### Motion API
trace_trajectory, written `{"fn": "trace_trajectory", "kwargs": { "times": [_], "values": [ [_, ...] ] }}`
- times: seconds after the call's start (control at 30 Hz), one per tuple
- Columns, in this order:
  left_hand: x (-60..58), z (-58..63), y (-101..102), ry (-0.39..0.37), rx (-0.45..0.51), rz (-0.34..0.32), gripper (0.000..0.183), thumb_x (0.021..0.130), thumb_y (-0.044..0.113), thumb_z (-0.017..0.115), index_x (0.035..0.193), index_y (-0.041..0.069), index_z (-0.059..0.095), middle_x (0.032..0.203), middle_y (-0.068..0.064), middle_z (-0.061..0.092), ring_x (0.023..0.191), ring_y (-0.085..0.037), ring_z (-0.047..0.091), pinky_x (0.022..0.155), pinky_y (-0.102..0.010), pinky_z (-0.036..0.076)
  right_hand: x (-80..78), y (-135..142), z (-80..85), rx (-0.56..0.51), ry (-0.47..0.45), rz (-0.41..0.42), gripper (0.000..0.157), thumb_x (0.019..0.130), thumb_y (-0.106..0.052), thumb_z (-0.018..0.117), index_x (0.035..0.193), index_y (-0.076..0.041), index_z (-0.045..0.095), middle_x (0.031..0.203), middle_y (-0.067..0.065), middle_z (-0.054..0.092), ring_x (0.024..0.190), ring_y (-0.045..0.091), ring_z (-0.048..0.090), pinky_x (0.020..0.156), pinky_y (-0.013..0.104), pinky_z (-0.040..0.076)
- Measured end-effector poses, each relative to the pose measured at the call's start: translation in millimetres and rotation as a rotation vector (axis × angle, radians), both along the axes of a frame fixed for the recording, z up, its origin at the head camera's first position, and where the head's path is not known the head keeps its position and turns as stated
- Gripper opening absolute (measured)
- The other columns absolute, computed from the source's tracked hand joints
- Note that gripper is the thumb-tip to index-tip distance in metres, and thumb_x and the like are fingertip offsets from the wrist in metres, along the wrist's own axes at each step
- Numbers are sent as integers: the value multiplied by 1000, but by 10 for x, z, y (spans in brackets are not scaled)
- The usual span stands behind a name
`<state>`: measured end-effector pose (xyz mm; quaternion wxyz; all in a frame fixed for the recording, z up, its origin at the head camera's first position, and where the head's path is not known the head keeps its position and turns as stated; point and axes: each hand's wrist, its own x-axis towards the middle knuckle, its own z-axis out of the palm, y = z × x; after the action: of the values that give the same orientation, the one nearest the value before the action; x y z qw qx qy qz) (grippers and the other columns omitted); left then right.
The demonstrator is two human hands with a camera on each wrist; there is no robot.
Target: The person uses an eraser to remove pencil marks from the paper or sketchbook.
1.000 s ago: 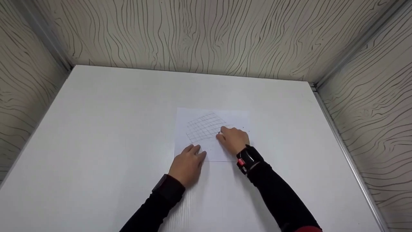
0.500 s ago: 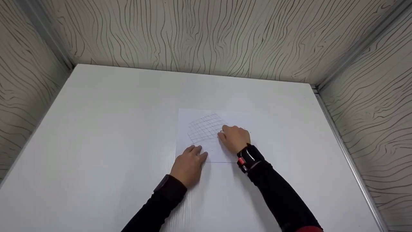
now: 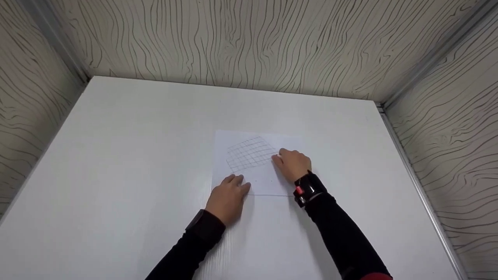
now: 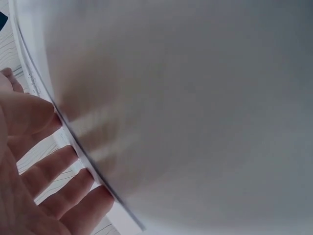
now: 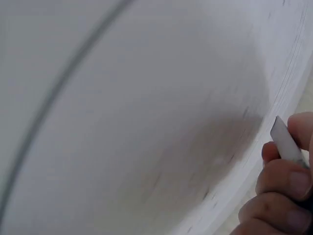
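A white sheet of paper [image 3: 264, 188] lies on the white table, with a grid of thin crossing lines [image 3: 249, 153] drawn on it. The right hand [image 3: 293, 165] is at the grid's right edge and pinches a small white eraser [image 5: 285, 141] between thumb and fingers, its tip darkened. In the head view the hand mostly hides the eraser. Small dark crumbs [image 5: 206, 194] are scattered over the paper near it. At the sheet's lower left, the left hand [image 3: 225, 202] rests on the paper with fingers extended and spread, fingertips just below the grid.
The white table [image 3: 148, 147] spreads around the sheet on all sides. Wood-grain panels [image 3: 233, 42] stand behind it and at both sides, with metal strips at the corners. Black sleeves and wrist bands [image 3: 311, 188] cover both forearms.
My right hand has moved to the right and slightly away along the grid, still pinching the eraser. Specks on the paper below it have come into view. The left hand has stayed in place.
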<state>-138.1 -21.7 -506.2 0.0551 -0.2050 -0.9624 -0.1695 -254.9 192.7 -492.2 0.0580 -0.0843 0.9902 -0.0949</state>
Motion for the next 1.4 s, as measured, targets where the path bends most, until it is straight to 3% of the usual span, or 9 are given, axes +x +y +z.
{"fn": "trace_trajectory", "kwargs": {
  "times": [0.17, 0.33, 0.43, 0.7, 0.97, 1.23, 1.4],
  "values": [
    [-4, 31, 7, -39, 0, 12, 28, 96, 6, 66, 123, 11, 74, 132, -15, 65, 125, -36, 59, 89, -49, 58, 13, -150, -14, 3, -30, 56, 34, 104, -38, 56, 84, -11, 62, 69, 3, 57, 63, 22, 52, 58, 36, 43],
    [-2, 33, -2, -37, 8, 16, 28, 96, 5, 65, 122, 11, 75, 131, -15, 66, 125, -36, 60, 87, -50, 58, -105, 84, -47, 7, 35, -60, 35, 105, -35, 56, 87, -6, 64, 71, 9, 59, 65, 25, 55, 59, 40, 47],
    [9, 27, -15, -30, -2, 19, 28, 96, 4, 65, 121, 11, 75, 130, -15, 66, 124, -36, 60, 85, -49, 59, -123, 155, -53, 14, 57, -77, 35, 105, -34, 56, 91, -4, 66, 73, 11, 61, 66, 27, 57, 60, 43, 49],
    [1, -6, -11, -7, -7, 17, 29, 95, 4, 66, 121, 11, 75, 130, -15, 66, 123, -36, 61, 85, -48, 59, 10, -200, -42, 26, -9, 89, 34, 104, -37, 57, 91, -7, 68, 73, 6, 61, 63, 22, 55, 61, 41, 50],
    [1, -29, 15, 2, 3, 31, 29, 92, 0, 67, 117, 11, 76, 128, -14, 67, 121, -36, 62, 83, -49, 60, -115, -2, -23, 63, 61, -37, 35, 105, -32, 58, 85, -4, 64, 66, 7, 54, 61, 23, 50, 58, 40, 47],
    [4, -17, 11, 14, -21, 20, 28, 92, 1, 68, 117, 11, 76, 127, -14, 67, 120, -35, 62, 83, -47, 60, 20, -147, -88, 84, -7, 107, 33, 104, -37, 58, 95, -7, 69, 73, 7, 63, 63, 22, 55, 61, 41, 51],
    [-8, -13, 22, 29, -50, 20, 30, 91, 1, 71, 118, 11, 76, 126, -13, 68, 121, -34, 63, 83, -46, 60, -49, -113, -99, 131, 16, 10, 34, 104, -39, 58, 95, -8, 70, 70, 6, 60, 63, 23, 53, 60, 39, 49]
  ]
}}
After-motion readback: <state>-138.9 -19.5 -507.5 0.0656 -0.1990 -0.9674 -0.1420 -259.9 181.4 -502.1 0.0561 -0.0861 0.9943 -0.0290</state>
